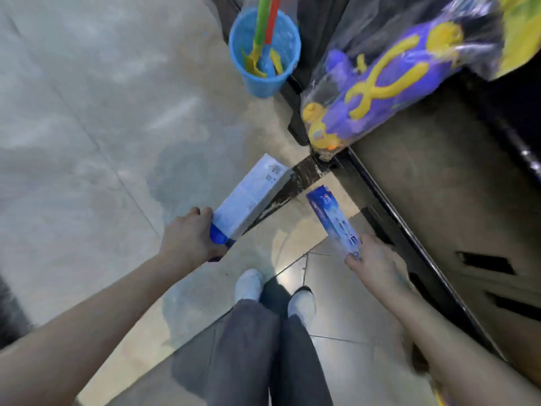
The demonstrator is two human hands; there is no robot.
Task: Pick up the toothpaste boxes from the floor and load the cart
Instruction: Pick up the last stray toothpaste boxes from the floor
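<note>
Both hands are carrying toothpaste boxes above the floor: the left hand (191, 237) is gripping the end of a pale box (251, 196), the right hand (370, 260) is pinching a blue box (333, 222). Pickup looks finished; next, I judge, is turning toward the cart, which I cannot clearly identify. Motion blur is making the print on both boxes unreadable.

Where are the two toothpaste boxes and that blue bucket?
Pale toothpaste box (251, 196), head view: its broad printed face.
Dark blue toothpaste box (332, 219), head view: its front panel.
Blue bucket (263, 80), head view: its outer wall.
</note>
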